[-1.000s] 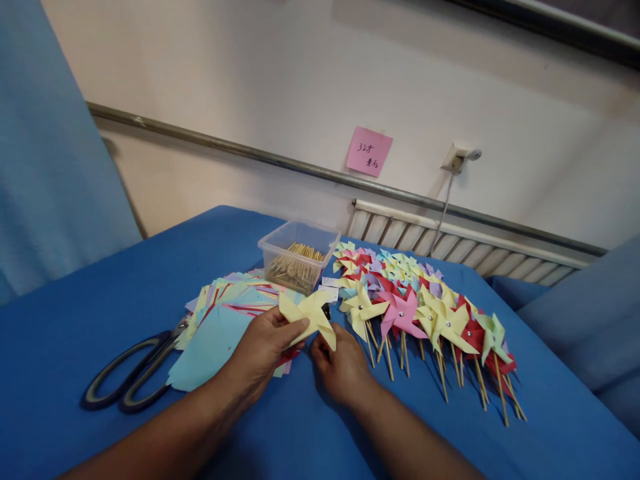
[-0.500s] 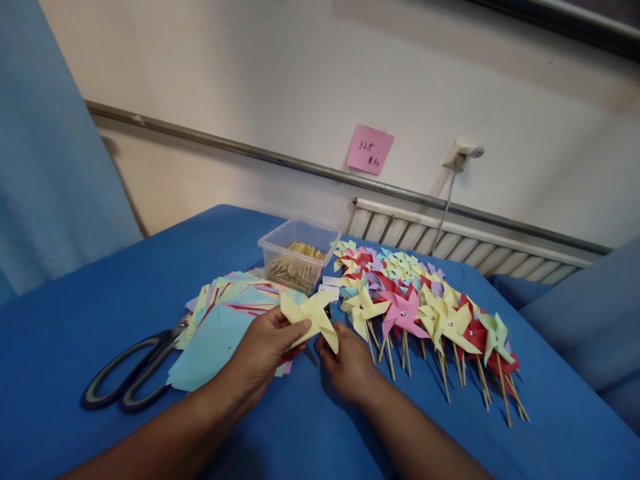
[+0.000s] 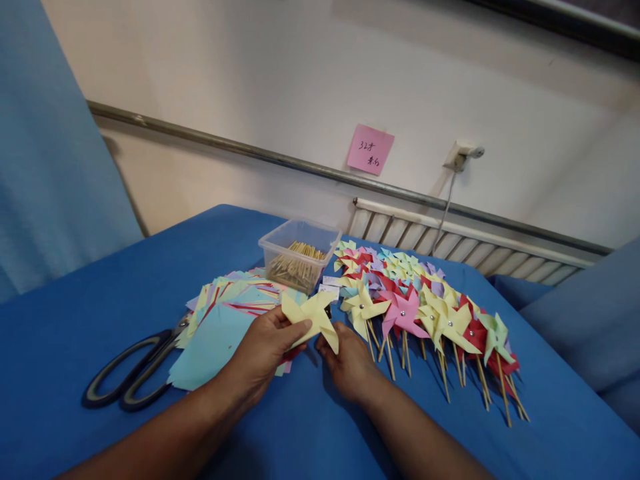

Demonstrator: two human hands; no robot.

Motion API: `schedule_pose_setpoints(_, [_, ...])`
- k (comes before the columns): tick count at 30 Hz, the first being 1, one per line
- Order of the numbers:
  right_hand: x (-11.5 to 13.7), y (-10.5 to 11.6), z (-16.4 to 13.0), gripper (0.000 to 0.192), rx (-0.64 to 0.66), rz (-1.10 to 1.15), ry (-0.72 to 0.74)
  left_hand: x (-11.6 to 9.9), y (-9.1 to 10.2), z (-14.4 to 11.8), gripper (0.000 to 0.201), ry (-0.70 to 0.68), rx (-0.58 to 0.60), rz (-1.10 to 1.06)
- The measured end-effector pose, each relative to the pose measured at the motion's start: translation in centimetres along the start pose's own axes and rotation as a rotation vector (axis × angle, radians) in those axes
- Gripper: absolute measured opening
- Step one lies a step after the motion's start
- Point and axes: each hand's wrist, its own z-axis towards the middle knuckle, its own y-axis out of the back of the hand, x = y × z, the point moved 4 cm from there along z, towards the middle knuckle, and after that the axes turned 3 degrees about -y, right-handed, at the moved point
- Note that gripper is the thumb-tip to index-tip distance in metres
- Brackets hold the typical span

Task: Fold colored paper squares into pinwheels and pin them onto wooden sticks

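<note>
Pinching a folded yellow paper pinwheel (image 3: pixel 311 319) between my left hand (image 3: pixel 260 353) and right hand (image 3: pixel 350 363), I am facing a clear tub (image 3: pixel 299 252) holding wooden sticks (image 3: pixel 295 267), finished pinwheels (image 3: pixel 425 313) lying alongside.

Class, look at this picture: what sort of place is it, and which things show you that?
Probably a paper-craft work table indoors: rows of finished pinwheels on sticks, a stack of coloured paper squares with scissors, and a tub of sticks on a blue cloth.
</note>
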Motion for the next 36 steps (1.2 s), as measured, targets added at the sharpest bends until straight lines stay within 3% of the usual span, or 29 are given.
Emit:
schedule_pose_setpoints(12, [-0.7, -0.1, 0.2, 0.019, -0.013, -0.043, -0.015, 0.2, 0.0, 0.0, 0.021, -0.004, 0.044, 0.020])
schedule_pose_setpoints(21, [-0.9, 0.7, 0.3, 0.011, -0.073, 0.000, -0.124, 0.0, -0.2, 0.0, 0.021, 0.000, 0.049, 0.002])
schedule_pose_setpoints(28, [-0.4, 0.5, -0.2, 0.010, -0.044, -0.171, -0.001, 0.2, 0.0, 0.0, 0.019, -0.007, 0.036, 0.012])
schedule_pose_setpoints(36, [-0.5, 0.2, -0.1, 0.012, 0.002, -0.117, -0.051, 0.3, -0.1, 0.0, 0.023, -0.004, 0.064, 0.025])
